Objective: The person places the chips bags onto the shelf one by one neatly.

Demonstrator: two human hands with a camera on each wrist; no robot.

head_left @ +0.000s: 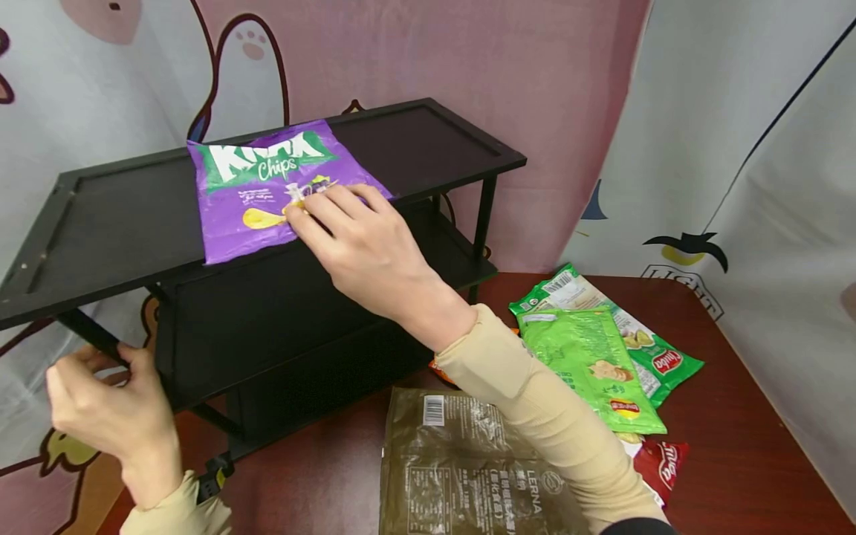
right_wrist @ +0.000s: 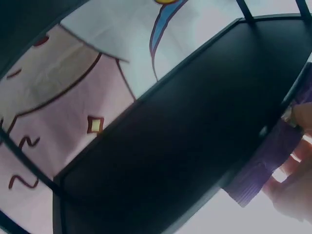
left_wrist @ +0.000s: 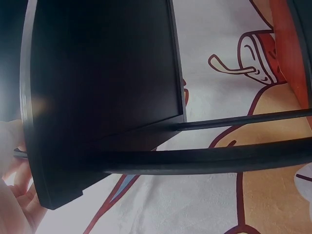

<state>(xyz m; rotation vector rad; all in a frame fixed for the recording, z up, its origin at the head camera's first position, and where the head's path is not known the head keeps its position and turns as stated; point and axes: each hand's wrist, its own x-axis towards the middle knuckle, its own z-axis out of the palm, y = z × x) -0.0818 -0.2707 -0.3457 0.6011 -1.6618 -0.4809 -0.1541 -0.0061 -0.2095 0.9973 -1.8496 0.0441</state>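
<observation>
A purple bag of chips point(head_left: 267, 189) lies on the top board of a black shelf rack point(head_left: 428, 141), its near edge hanging over the front. My right hand point(head_left: 364, 249) holds the bag by its near right part, fingers on the printed face; the head view hides the thumb. From below, the right wrist view shows the overhanging purple bag point(right_wrist: 270, 165) beside the hand point(right_wrist: 295, 178). At the rack's left end, my left hand point(head_left: 117, 405) grips a black post point(head_left: 90, 332) with thumb and fingers. Part of that hand point(left_wrist: 19, 180) shows in the left wrist view.
Right of the rack on the brown table point(head_left: 749, 416) lie a light green snack bag point(head_left: 588, 364), a green-and-white bag point(head_left: 658, 353) and a red bag point(head_left: 662, 468). A large brown package point(head_left: 461, 461) lies in front. A printed cloth point(head_left: 535, 89) hangs behind.
</observation>
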